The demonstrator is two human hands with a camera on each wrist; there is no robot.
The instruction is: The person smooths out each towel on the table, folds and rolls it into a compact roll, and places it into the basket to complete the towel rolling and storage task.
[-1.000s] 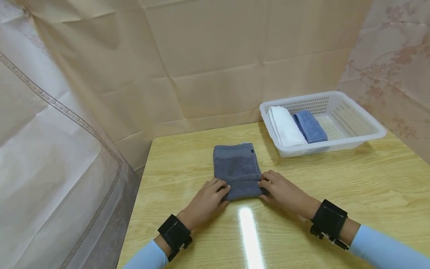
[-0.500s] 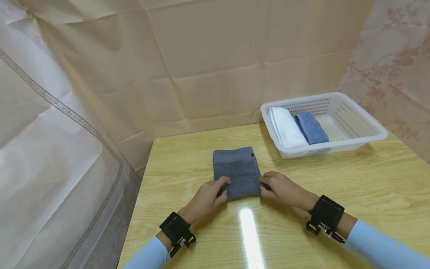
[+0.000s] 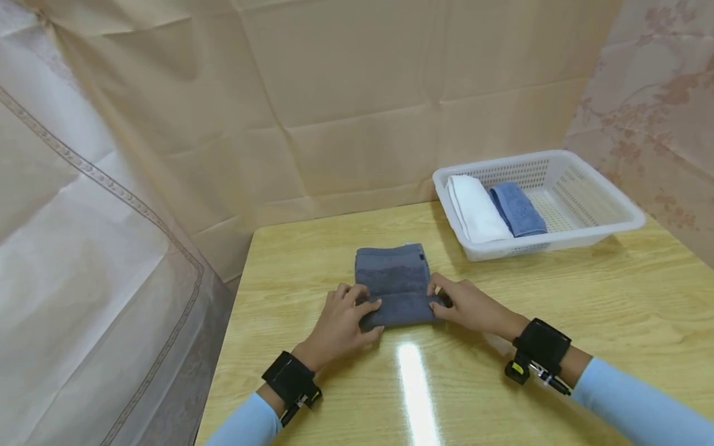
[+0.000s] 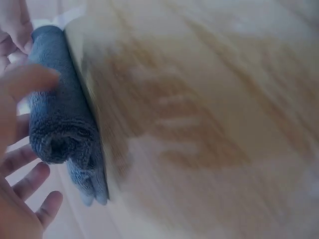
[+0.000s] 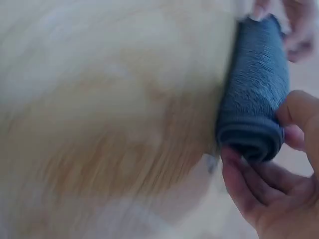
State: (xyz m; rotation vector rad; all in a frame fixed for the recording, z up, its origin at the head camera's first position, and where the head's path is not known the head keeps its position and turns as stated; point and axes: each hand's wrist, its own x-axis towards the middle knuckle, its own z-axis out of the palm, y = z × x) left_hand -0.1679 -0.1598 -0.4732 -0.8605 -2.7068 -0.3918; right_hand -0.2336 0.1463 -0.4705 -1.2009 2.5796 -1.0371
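A dark grey-blue towel lies on the table, its near end rolled and its far part flat. At the roll's left end is my left hand, its fingers spread. In the left wrist view those fingers stand loosely around the spiral end of the rolled towel, and one blurred digit lies across it. My right hand pinches the opposite end. The right wrist view has its thumb and fingers on either side of the coiled towel.
A white plastic basket stands at the back right of the wooden table. Inside it lie a folded white towel and a folded blue towel. A beige cloth hangs behind the table.
My left fingers have spread from their earlier grip on the roll. The right hand has shifted slightly, still at the right end. The towel's rolled part stays in about the same place.
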